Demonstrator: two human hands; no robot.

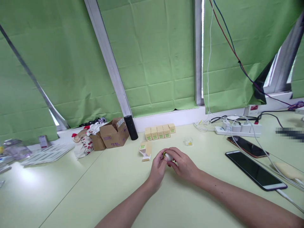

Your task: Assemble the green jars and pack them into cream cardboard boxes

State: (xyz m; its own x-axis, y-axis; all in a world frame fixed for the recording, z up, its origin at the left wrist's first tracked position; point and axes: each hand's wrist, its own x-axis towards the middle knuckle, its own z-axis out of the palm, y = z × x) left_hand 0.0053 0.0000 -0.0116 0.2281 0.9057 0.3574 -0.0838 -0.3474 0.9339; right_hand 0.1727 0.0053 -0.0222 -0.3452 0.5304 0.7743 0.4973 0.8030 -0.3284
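Observation:
Both my hands meet at the middle of the pale green table (123, 196). My left hand (157, 169) and my right hand (182, 164) pinch a small white round object (168, 156) with a yellow-green edge between their fingertips. An opened small yellow-green carton (145, 150) lies just left of my hands. A row of several small closed cartons (160, 131) stands behind it by the window sill. A small clear piece with a yellow spot (188, 142) lies behind my right hand.
Two phones (255, 169) (247, 146) lie at the right, near a white power strip (237, 129) with cables. A brown cardboard box (114, 134), a black cylinder (131, 127) and a printed bag (84, 144) stand at the back left. Flat packets (47, 154) lie far left.

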